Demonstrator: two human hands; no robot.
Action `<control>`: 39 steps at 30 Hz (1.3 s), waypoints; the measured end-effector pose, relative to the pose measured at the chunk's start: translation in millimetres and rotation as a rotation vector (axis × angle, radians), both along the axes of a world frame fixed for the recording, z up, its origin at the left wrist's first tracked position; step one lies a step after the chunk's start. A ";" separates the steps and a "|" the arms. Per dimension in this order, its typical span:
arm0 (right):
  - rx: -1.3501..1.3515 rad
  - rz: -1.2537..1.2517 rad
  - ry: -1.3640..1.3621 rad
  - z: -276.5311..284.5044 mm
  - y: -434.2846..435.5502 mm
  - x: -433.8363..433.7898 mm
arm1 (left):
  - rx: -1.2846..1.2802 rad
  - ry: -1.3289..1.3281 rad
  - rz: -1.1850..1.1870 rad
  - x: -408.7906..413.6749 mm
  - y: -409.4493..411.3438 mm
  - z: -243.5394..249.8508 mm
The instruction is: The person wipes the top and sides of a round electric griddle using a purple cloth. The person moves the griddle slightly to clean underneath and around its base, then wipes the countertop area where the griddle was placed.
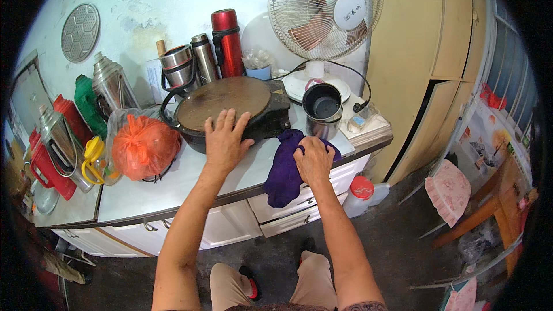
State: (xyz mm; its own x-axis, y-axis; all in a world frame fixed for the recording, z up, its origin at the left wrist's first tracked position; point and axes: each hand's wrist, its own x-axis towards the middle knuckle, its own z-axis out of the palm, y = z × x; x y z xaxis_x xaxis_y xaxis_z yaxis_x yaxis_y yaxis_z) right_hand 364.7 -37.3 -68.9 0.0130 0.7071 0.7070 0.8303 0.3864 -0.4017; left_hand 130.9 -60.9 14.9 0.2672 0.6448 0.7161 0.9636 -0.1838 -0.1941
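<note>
A round dark electric pan [224,95] with a worn brown top sits on the white countertop [142,201]. My left hand [225,140] lies on the pan's front rim, palm down and fingers spread. At the counter's front edge, my right hand [314,160] is closed on a bunched purple cloth [281,181]. Part of the cloth hangs over the edge in front of the white drawers. Just behind my right hand stands an open steel cup [324,126] with a dark inside, and the cloth hides part of its base.
An electric fan [326,13] stands at the back, its black plug [359,107] lying near the cup. Behind the pan are a red vacuum flask [229,47] and steel flasks. Leftward sit an orange plastic bag [144,147], a yellow-lidded jug [95,160] and several thermos bottles.
</note>
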 end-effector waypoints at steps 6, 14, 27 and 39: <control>-0.023 0.007 0.017 0.5 -0.8 0.9 | -0.047 0.024 -0.089 -29.4 -12.0 6.9; 0.030 0.047 0.050 -4.3 2.8 1.8 | -0.108 0.100 -0.185 -88.6 -38.4 15.3; 0.032 0.098 0.083 1.3 -4.6 7.4 | -0.130 0.124 -0.008 -37.5 -24.2 21.3; -0.148 0.238 -0.060 13.0 -23.7 14.7 | -0.085 0.185 -0.173 -65.7 -42.6 21.8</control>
State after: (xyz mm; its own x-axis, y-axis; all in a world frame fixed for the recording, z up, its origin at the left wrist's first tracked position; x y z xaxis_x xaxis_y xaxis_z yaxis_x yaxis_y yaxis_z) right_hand 379.4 -61.0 -55.8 -0.2044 0.7810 0.5902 0.7470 0.5141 -0.4215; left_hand 65.2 -103.5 36.6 0.5004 0.6341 0.5895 0.8658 -0.3662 -0.3411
